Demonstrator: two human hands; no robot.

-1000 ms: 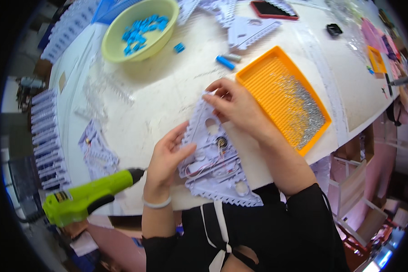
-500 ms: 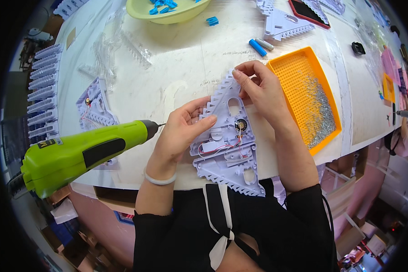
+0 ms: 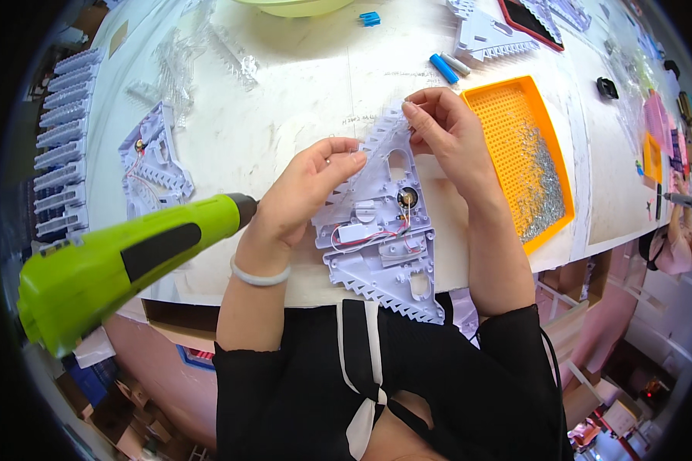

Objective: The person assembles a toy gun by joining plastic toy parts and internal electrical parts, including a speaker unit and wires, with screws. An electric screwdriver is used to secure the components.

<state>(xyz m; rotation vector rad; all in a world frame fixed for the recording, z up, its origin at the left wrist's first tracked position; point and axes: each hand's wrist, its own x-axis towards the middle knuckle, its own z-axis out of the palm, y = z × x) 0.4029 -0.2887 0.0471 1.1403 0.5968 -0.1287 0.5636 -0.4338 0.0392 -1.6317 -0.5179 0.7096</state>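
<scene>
A white plastic housing half (image 3: 380, 238) with toothed edges lies inner side up before me. Inside it are a round speaker-like part (image 3: 407, 198), a small white box (image 3: 359, 233) and thin red and white wires. My left hand (image 3: 304, 184) pinches its upper left toothed edge between thumb and fingers. At its top tip, my right hand (image 3: 450, 138) closes thumb and forefinger on the edge. The teeth between my hands look partly see-through; whether a separate clear strip lies there I cannot tell. A green electric screwdriver (image 3: 131, 261) hangs left of my left wrist.
At right stands a yellow tray (image 3: 496, 88) of small screws (image 3: 546, 192). Beyond are blue and grey cylindrical cells (image 3: 444, 69) and a blue clip (image 3: 370, 19). Another housing half (image 3: 158, 161), clear toothed strips (image 3: 234, 58) and stacked white parts (image 3: 65, 131) occupy the left.
My left hand has slid up along the toothed edge toward my right hand, which keeps its pinch at the tip. The screwdriver has shifted slightly left and down in view.
</scene>
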